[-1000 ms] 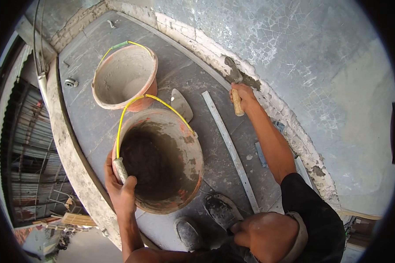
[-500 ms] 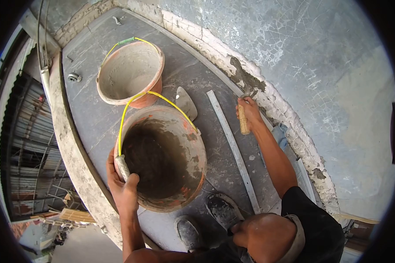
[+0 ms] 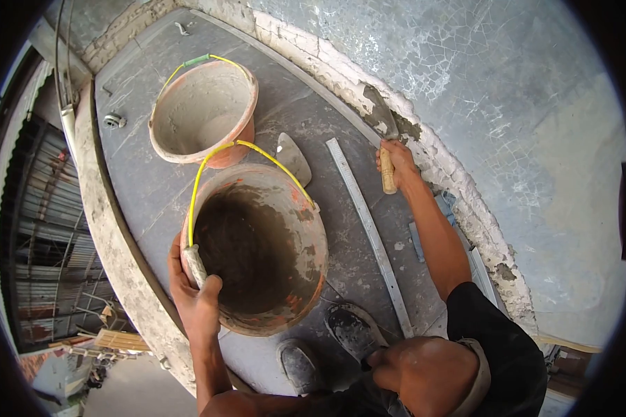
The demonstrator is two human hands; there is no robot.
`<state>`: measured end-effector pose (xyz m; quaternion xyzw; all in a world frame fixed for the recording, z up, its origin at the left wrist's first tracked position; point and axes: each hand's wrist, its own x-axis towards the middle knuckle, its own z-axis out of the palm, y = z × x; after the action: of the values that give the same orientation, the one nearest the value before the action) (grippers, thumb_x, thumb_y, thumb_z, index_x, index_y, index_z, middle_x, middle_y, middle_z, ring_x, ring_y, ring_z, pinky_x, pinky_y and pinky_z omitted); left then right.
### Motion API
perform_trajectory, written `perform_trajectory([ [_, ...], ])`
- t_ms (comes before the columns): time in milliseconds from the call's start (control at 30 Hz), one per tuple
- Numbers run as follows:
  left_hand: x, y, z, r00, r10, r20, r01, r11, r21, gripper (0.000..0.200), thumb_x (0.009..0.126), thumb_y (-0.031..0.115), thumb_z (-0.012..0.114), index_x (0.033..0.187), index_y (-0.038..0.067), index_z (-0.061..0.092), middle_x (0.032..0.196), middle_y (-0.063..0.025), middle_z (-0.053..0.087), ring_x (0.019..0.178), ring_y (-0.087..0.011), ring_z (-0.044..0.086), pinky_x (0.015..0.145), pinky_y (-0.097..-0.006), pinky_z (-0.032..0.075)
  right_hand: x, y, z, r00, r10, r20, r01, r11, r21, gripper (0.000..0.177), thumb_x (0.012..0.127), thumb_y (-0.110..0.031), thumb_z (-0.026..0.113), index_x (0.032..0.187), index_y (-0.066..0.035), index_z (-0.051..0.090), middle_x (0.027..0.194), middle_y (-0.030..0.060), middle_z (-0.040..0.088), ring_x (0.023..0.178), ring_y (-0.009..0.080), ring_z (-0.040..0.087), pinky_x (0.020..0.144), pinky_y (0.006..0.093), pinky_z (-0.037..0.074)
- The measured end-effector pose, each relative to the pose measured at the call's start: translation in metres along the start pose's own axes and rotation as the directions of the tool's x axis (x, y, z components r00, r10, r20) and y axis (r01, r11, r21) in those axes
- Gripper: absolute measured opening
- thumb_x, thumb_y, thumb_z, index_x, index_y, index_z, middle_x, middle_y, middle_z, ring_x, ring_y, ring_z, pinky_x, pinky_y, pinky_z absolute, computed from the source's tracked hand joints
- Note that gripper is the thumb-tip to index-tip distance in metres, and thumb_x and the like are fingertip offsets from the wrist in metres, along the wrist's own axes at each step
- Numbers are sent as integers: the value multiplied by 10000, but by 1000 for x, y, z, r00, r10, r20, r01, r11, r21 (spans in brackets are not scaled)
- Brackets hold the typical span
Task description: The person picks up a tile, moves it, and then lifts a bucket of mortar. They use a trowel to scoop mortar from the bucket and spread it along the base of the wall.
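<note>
My left hand [image 3: 198, 299] is closed on the rim and handle grip of a large bucket [image 3: 306, 243] with a yellow handle. Dark wet mortar [image 3: 240, 250] lies in the bottom of this bucket. At the right, my right hand [image 3: 398, 167] grips the wooden handle of a trowel [image 3: 382, 118]. The trowel's metal blade lies against the rough strip at the foot of the wall, over a patch of dark mortar [image 3: 409, 128].
Behind the large bucket stands a second bucket [image 3: 202, 111], its inside coated grey. A loose metal blade [image 3: 293, 160] lies beside them. A long metal bar [image 3: 372, 240] crosses the floor. A low ledge [image 3: 104, 208] borders the left side.
The trowel blade now shows more fully against the wall strip, and my right hand has moved slightly up the frame. My left hand stays on the bucket.
</note>
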<state>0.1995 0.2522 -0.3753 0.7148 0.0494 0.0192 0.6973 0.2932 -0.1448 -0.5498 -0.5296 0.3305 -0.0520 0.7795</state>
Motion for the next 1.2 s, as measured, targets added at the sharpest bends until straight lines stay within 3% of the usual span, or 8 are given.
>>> perform_trajectory([
  [300, 2, -1, -7, 1000, -1, 4, 1, 999, -50, 738, 576, 13, 488, 1290, -70, 320, 1230, -143, 456, 1153, -211, 450, 1014, -307, 309, -79, -15, -22, 997, -79, -26, 71, 970, -232, 162, 861, -209, 586, 887, -87, 483, 645, 38, 528, 473, 117, 491, 401, 255, 408],
  [467, 15, -3, -21, 997, -20, 79, 24, 999, -46, 730, 579, -37, 475, 1292, -73, 321, 1220, -146, 467, 1141, -206, 461, 991, -286, 333, -155, -41, -17, 936, -257, 242, 345, 807, -479, 184, 891, -229, 547, 930, -54, 505, 646, 2, 483, 509, 82, 472, 442, 233, 362],
  [533, 18, -4, -24, 995, -19, 96, 24, 998, -58, 727, 580, -42, 472, 1291, -73, 323, 1219, -144, 468, 1137, -206, 465, 988, -284, 336, -183, -56, -8, 777, -214, 592, 623, 398, -673, 198, 882, -213, 556, 967, -40, 514, 677, 32, 525, 548, 136, 524, 502, 279, 406],
  [600, 19, -4, -22, 992, -18, 128, 29, 995, -90, 725, 584, -41, 479, 1292, -68, 325, 1210, -136, 469, 1122, -197, 470, 971, -278, 349, -206, -51, 24, 558, -228, 798, 827, 78, -556, 233, 859, -215, 573, 993, -29, 536, 736, 71, 559, 641, 203, 577, 576, 337, 444],
  [667, 15, -4, -18, 991, -13, 133, 22, 997, -67, 723, 587, -40, 481, 1293, -65, 325, 1203, -132, 470, 1116, -192, 470, 964, -273, 350, -216, -35, 59, 528, -39, 848, 838, -135, -528, 229, 796, -175, 591, 1007, -87, 579, 794, 100, 545, 728, 255, 575, 646, 346, 460],
  [733, 13, -7, -16, 991, 4, 134, 0, 999, -32, 719, 595, -38, 487, 1295, -56, 328, 1189, -125, 468, 1110, -183, 464, 949, -263, 350, -204, 3, 86, 365, -35, 930, 842, -413, -346, 250, 777, -189, 571, 986, -52, 586, 806, 90, 558, 800, 227, 581, 645, 346, 454],
  [833, 4, -9, -12, 989, 23, 147, -20, 1000, -21, 716, 598, -37, 487, 1296, -56, 327, 1193, -125, 464, 1122, -184, 455, 957, -265, 341, -203, 38, 113, 237, -35, 971, 741, -639, -204, 275, 737, -191, 569, 972, -51, 594, 792, 85, 556, 787, 206, 560, 634, 312, 433],
  [1200, -3, -6, -6, 993, 56, 106, -57, 998, 12, 746, 582, -53, 454, 1311, -56, 299, 1221, -144, 459, 1135, -194, 461, 977, -283, 349, -227, 44, 110, 138, 36, 990, 853, -511, -100, 214, 738, -168, 559, 914, -66, 625, 785, 65, 577, 736, 180, 569, 603, 292, 433],
])
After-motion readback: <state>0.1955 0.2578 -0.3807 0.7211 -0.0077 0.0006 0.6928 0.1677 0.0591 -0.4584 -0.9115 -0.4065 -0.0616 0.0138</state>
